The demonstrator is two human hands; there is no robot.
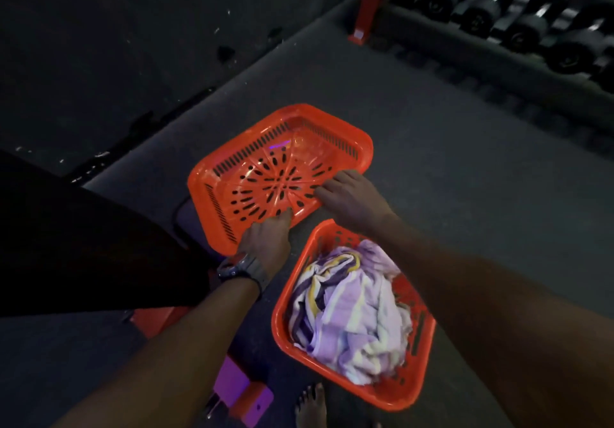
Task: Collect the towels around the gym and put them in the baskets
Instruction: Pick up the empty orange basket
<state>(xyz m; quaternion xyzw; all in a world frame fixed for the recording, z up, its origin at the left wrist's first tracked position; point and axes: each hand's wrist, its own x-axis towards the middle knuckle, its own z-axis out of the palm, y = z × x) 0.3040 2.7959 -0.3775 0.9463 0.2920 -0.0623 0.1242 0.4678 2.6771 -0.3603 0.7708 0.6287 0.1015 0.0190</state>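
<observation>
Head view: both hands' fingers (282, 218) curl over the empty basket (232, 161) rim, towels (352, 311) nearer.

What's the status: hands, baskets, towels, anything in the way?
Left hand and right hand both grip the empty basket at its near rim. Striped towels fill the second basket. Floor ahead open; dumbbell rack off right.

The dumbbell rack (518, 18), far beyond the hands, is cut off by the top and right edges; the bare foot (310, 407) below them is cropped.
</observation>
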